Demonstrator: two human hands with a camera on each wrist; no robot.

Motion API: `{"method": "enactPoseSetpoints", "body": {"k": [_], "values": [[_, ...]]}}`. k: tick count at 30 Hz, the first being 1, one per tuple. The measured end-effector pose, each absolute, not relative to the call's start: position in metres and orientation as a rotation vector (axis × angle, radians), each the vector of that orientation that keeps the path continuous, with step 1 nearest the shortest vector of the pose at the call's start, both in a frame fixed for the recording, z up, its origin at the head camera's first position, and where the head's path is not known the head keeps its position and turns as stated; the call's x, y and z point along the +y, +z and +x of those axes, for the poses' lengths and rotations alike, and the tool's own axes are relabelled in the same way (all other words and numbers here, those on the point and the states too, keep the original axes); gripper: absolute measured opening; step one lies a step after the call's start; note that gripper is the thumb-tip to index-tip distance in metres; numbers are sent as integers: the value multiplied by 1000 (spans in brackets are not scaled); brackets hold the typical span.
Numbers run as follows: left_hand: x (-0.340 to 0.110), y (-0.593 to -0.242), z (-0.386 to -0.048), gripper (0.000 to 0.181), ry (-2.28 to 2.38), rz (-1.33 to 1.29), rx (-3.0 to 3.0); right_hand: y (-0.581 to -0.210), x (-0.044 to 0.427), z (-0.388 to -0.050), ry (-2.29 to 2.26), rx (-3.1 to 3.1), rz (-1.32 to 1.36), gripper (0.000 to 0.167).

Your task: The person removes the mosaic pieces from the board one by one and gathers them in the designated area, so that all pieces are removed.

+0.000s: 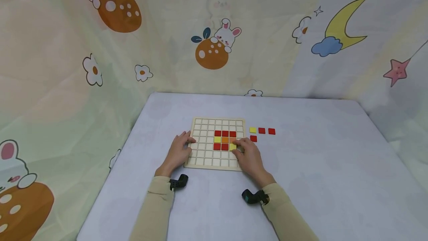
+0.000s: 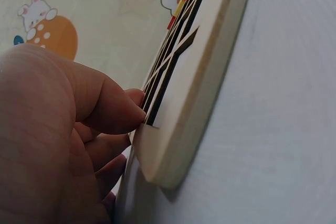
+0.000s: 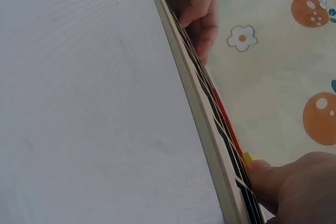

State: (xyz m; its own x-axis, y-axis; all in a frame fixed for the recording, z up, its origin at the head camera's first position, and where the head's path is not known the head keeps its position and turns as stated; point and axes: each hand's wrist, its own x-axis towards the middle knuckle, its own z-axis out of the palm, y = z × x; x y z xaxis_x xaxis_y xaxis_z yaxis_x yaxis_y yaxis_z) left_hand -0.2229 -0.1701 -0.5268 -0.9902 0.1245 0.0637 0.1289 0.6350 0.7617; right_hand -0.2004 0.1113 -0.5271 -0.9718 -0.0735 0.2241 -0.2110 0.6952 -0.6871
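A square wooden grid board (image 1: 204,162) lies on the table. My left hand (image 1: 177,151) holds its left edge, with the thumb on top and the other fingers along the side. Toward the board's right side, my right hand (image 1: 250,159) pinches a small yellow square tile (image 1: 232,147) at the end of the lowest row of tiles. In the right wrist view, the thumb touches this yellow tile (image 3: 248,158), which looks slightly tilted. Beside it sit red tiles (image 1: 224,147); above are an orange tile (image 1: 225,140), another yellow tile (image 1: 217,139) and a red row (image 1: 225,133). Fingers partly cover the middle row's right end.
Right of the board lie a loose yellow tile (image 1: 252,130) and several red tiles (image 1: 262,131). The white table (image 1: 321,159) stretches around the board. A printed curtain (image 1: 174,29) hangs behind and at the sides.
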Motion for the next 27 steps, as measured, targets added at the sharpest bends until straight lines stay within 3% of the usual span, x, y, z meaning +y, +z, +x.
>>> {"method": "enactPoseSetpoints", "body": {"k": [27], "values": [[-172, -529, -224, 36, -1259, -255, -2850, -524, 154, -210, 1117, -2712, 66, 31]]}}
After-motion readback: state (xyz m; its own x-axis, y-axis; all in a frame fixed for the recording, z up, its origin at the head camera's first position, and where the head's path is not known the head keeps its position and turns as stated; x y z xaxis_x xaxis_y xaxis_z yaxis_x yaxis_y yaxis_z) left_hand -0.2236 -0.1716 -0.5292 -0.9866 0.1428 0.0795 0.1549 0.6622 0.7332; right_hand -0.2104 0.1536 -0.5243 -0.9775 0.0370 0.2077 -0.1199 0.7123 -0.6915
